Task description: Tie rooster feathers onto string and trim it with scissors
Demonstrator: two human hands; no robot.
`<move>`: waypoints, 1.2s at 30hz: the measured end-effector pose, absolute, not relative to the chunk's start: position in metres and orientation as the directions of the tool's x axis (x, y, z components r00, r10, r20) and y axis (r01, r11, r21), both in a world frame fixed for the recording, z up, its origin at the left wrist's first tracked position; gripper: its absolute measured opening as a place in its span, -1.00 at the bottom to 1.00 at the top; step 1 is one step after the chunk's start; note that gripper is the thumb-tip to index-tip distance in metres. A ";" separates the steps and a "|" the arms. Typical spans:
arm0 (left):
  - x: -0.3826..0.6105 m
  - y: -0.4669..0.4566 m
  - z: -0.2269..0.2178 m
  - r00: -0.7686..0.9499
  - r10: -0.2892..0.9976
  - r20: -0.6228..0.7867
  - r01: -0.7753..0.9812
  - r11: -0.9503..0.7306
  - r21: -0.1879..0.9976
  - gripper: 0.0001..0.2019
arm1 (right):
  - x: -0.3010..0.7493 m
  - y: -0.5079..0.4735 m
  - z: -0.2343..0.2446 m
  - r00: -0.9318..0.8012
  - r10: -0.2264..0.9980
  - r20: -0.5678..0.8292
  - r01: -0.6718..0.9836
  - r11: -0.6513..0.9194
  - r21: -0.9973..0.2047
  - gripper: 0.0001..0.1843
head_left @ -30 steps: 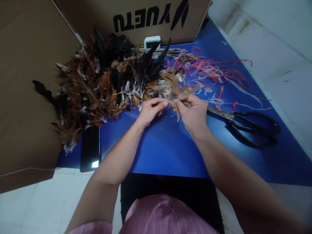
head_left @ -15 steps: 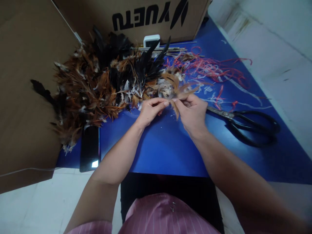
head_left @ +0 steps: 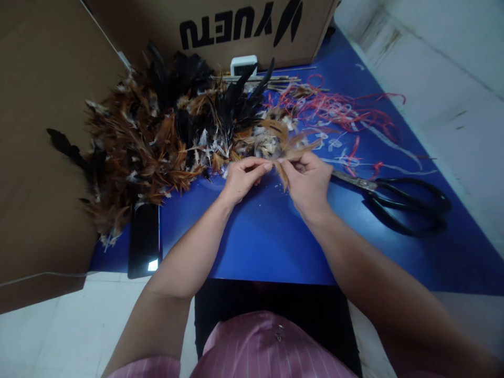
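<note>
My left hand (head_left: pixel 241 179) and my right hand (head_left: pixel 309 182) meet over the blue table (head_left: pixel 255 236), both pinched on a small bunch of brown feathers (head_left: pixel 285 149). The bunch fans out away from me above my fingertips, and one brown feather hangs down between the hands. Just beyond and to the left lies a big pile of brown, black and white feathers (head_left: pixel 157 131).
Black-handled scissors (head_left: pixel 397 202) lie to the right of my right hand. Red and white strings (head_left: pixel 342 115) are tangled at the back right. A dark phone (head_left: pixel 145 239) sits at the table's near left edge. Cardboard boxes (head_left: pixel 236 26) stand at the back and left. A small white device (head_left: pixel 243 65) is by the box.
</note>
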State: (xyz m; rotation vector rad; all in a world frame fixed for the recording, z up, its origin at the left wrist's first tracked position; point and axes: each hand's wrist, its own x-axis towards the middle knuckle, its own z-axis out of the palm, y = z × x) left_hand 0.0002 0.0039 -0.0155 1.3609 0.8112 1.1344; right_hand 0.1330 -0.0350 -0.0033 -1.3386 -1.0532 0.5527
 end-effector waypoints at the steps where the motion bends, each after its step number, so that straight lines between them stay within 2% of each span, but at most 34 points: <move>1: 0.000 0.004 -0.015 0.299 0.939 0.169 -0.139 -0.132 0.981 -0.69 | 0.133 -0.035 -0.002 0.465 0.837 0.290 0.234 0.200 -0.952 -0.84; 9: -0.001 0.003 -0.015 0.291 0.944 0.158 -0.112 -0.130 0.985 -0.70 | 0.130 -0.036 -0.001 0.482 0.839 0.253 0.211 0.169 -0.963 -0.92; 19: -0.001 0.003 -0.014 0.297 0.940 0.169 -0.129 -0.136 0.982 -0.70 | 0.131 -0.034 -0.003 0.472 0.848 0.240 0.191 0.168 -0.967 -0.90; 24: -0.001 0.005 -0.019 0.291 0.941 0.170 -0.094 -0.149 0.984 -0.76 | 0.131 -0.034 -0.005 0.448 0.867 0.220 0.178 0.155 -0.972 -0.88; 30: -0.001 0.004 -0.016 0.281 0.950 0.138 -0.135 -0.103 0.985 -0.78 | 0.136 -0.033 -0.001 0.443 0.865 0.235 0.137 0.193 -0.972 -0.84; 36: 0.000 0.005 -0.013 0.253 0.962 0.100 -0.208 -0.046 0.977 -0.76 | 0.160 -0.026 0.009 0.535 0.816 0.219 0.031 0.240 -0.970 -0.77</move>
